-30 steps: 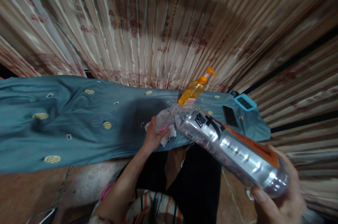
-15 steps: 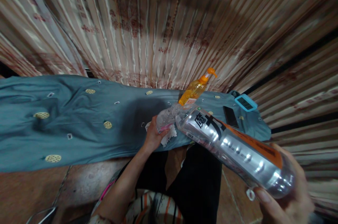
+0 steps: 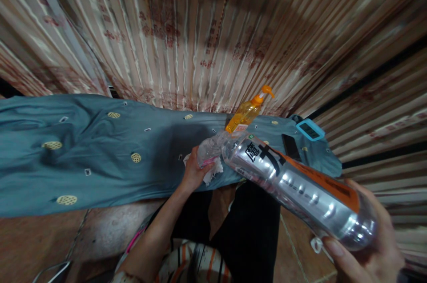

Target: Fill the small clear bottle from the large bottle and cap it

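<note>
My right hand (image 3: pixel 370 238) is wrapped round the base of a large clear plastic bottle (image 3: pixel 293 185) with a silver and orange label. The bottle lies tilted in the air, its neck end pointing left and down. My left hand (image 3: pixel 195 171) grips a small clear plastic container (image 3: pixel 208 149) with a pink part low on it. A crumpled white tissue (image 3: pixel 215 175) shows by those fingers. The bottle's neck meets the container's top; whether liquid flows between them I cannot make out. Just behind stands an amber pump bottle (image 3: pixel 245 114) with an orange pump head.
Beneath my hands is a narrow surface covered with a grey-green cloth (image 3: pixel 110 154) with pineapple prints. A dark phone-like slab (image 3: pixel 291 147) and a blue-framed digital clock (image 3: pixel 310 129) lie at its right end. Behind it hangs a pleated curtain (image 3: pixel 187 51).
The base of the large bottle has shifted slightly right with my right hand. My left hand and the small container stay in place.
</note>
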The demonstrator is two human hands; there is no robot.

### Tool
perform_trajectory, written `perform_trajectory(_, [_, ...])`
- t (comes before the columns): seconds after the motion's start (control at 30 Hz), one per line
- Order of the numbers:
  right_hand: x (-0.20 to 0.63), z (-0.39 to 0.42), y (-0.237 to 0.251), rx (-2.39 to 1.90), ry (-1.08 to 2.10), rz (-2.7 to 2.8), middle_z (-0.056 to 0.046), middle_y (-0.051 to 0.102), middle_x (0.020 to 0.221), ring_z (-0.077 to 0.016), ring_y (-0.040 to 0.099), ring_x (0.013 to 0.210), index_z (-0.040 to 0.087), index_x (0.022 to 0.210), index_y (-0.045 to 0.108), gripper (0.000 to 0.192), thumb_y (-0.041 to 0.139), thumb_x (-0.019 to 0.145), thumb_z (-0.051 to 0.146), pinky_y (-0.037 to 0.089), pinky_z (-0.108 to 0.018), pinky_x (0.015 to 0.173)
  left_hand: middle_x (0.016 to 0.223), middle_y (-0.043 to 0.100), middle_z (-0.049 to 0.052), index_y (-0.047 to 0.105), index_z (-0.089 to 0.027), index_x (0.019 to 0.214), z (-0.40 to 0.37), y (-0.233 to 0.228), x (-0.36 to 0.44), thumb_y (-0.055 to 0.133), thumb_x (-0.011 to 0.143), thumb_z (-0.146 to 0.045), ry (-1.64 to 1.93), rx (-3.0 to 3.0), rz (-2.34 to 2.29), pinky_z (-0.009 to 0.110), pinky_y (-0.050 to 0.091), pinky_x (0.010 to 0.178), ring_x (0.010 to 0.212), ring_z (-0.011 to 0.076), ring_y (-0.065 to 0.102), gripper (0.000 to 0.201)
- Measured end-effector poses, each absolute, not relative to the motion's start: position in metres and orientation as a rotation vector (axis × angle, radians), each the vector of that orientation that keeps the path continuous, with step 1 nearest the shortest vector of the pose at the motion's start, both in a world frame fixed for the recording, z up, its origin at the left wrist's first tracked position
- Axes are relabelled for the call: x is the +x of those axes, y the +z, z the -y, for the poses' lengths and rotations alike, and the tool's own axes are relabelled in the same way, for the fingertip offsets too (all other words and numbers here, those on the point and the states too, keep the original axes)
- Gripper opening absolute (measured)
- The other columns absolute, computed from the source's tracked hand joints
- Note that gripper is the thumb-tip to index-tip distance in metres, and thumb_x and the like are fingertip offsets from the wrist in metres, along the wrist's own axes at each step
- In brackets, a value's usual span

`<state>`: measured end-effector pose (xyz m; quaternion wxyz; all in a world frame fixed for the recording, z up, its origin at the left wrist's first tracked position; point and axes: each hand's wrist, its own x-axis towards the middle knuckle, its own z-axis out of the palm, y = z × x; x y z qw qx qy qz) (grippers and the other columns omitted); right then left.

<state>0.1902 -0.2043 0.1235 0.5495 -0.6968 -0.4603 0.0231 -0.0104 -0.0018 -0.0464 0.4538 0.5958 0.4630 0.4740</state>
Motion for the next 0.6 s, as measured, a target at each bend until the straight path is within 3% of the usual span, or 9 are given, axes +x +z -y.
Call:
perform_trajectory(0.23, [0.21, 0.208, 0.117, -1.653, -0.038, 1.267, -0.009, 0.057, 0.142, -0.0374, 0.052, 0.127, 0.027, 0.148, 0.052, 0.091, 0.085, 0.067, 0.05, 0.037, -0.053, 0.108, 0.114, 0.071, 0.008, 0.052, -0.02, 0.119, 0.002, -0.047, -0.011, 0.079, 0.069, -0.038, 1.154, 1.467, -1.125, 0.044, 0.053, 0.097, 0.108, 0.0281, 0.069, 0.059])
perform_trajectory(0.6, [0.212, 0.208, 0.122, -1.664, 0.007, 1.267, -0.011, 0.055, 0.145, -0.042, 0.051, 0.129, 0.027, 0.15, 0.05, 0.09, 0.083, 0.069, 0.049, 0.035, -0.062, 0.107, 0.115, 0.07, 0.008, 0.053, -0.02, 0.119, 0.001, -0.05, -0.011, 0.08, 0.069, -0.038, 1.159, 1.473, -1.143, 0.045, 0.053, 0.098, 0.108, 0.0286, 0.069, 0.06])
